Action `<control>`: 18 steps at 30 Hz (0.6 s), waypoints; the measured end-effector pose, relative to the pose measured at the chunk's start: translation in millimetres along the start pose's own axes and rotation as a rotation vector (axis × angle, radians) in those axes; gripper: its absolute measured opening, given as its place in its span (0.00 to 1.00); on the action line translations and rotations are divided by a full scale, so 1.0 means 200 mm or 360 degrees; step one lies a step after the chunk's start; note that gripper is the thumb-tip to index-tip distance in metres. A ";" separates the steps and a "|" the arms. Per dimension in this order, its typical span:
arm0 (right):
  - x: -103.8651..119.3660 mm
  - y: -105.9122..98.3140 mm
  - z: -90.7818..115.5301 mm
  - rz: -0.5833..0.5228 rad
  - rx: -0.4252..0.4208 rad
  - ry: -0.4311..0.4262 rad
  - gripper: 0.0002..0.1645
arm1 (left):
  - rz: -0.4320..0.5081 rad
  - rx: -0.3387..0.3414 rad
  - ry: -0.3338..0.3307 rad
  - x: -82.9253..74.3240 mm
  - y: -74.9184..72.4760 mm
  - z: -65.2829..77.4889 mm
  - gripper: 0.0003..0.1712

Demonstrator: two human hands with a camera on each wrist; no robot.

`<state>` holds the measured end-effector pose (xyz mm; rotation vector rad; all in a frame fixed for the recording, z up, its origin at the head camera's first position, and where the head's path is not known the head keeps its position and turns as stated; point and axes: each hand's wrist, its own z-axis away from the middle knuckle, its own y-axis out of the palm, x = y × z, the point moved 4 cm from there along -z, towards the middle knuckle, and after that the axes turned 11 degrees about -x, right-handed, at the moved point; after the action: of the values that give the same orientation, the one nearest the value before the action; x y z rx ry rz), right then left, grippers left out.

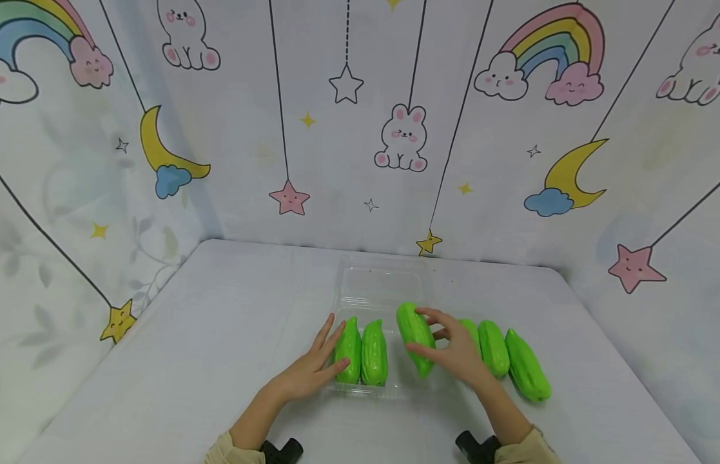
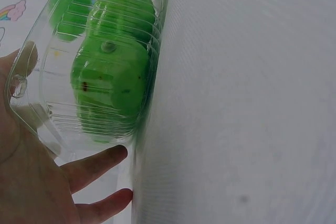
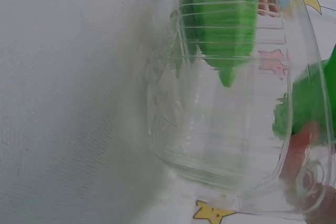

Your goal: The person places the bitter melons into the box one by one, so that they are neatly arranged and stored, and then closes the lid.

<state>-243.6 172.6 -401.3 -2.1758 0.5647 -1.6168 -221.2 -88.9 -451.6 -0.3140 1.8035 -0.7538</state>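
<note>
A clear plastic clamshell box lies with its lid folded back on the table. Two long, glossy green gourd-like vegetables stand side by side in its left part; the left wrist view shows their rounded ends through the wall. My left hand rests at the box's left side with fingers spread, the thumb reaching over the leftmost vegetable. Between thumb and fingers, my right hand holds another green gourd-like vegetable, tilted, above the box's right part. In the right wrist view, that vegetable shows beyond the clear wall.
Right of the box, more green vegetables lie on the white table: one partly behind my right hand, one upright beside it and one slanted. The transparent lid extends toward the back edge. A patterned curtain surrounds the table.
</note>
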 end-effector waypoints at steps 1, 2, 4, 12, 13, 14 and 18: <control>0.00 0.01 0.00 0.0016 -0.0003 -0.0015 0.39 | 0.0002 -0.0001 0.0000 0.00 0.00 0.00 0.40; 0.00 0.02 0.00 0.0036 -0.0008 -0.0033 0.39 | 0.0002 0.0000 -0.0005 0.00 0.00 0.00 0.40; 0.00 0.03 0.00 0.0090 -0.0013 -0.0064 0.39 | 0.0002 -0.0004 -0.0001 0.00 0.00 0.00 0.40; 0.02 0.10 0.02 0.0274 -0.0009 -0.0063 0.41 | -0.0001 -0.0004 -0.0003 0.01 0.00 0.00 0.40; 0.02 0.11 0.02 0.0282 -0.0009 -0.0068 0.41 | -0.0001 -0.0004 -0.0002 0.01 0.00 0.00 0.40; 0.02 0.11 0.02 0.0284 -0.0009 -0.0070 0.41 | 0.0000 -0.0004 -0.0001 0.01 0.00 0.00 0.40; 0.02 0.13 0.02 0.0292 -0.0008 -0.0053 0.42 | 0.0003 -0.0005 -0.0002 0.01 0.00 0.00 0.40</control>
<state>-241.4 147.5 -412.4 -2.0828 0.7358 -1.4817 -221.9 -89.1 -453.0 -0.3146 1.8034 -0.7495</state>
